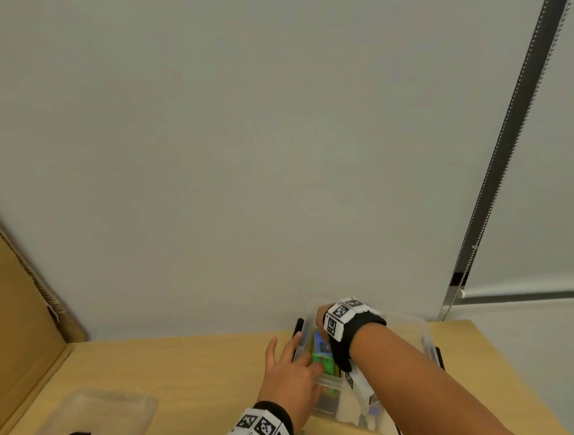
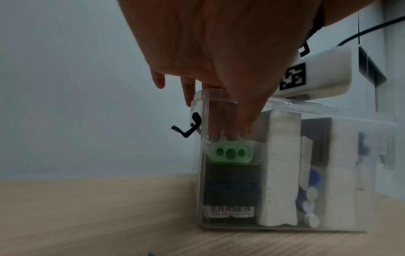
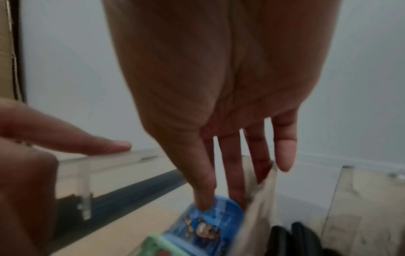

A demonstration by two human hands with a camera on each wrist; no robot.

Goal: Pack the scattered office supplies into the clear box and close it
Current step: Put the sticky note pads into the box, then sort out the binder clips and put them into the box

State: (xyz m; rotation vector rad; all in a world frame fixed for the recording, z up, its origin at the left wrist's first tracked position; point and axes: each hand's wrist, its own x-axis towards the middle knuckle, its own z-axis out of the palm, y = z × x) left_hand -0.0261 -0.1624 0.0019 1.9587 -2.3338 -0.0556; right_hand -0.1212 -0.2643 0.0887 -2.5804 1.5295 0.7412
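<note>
Head view: your left hand point(image 1: 289, 372) lies spread over the near left corner of the clear box point(image 1: 327, 404), fingers straight, one resting along the left rim, fingertips reaching in toward the green item point(image 1: 323, 362). Your right hand point(image 1: 322, 318) dips into the box from above at its far end; only the banded wrist shows well here. The box stands open on the bench point(image 1: 163, 372) against the wall. Its lid point(image 1: 109, 412) lies well apart at the near left, beside a cardboard sheet point(image 1: 4, 298).

Left wrist view: left hand fingers point(image 2: 247, 121) are straight and reach down inside the box wall, tips just above the green sharpener-like piece point(image 2: 230, 152). Under it sits a dark pack marked ERASER point(image 2: 230, 210), next to an upright white block point(image 2: 278, 169) and small blue and white round pieces point(image 2: 311, 194). Nothing is gripped; the hand is released.

Right wrist view: right hand point(image 3: 221, 86) has its fingers extended downward, thumb tip and a fingertip touching a blue printed item point(image 3: 210, 223) beside a beige sheet point(image 3: 258, 204). Blurred; you cannot tell whether it pinches or only touches.
</note>
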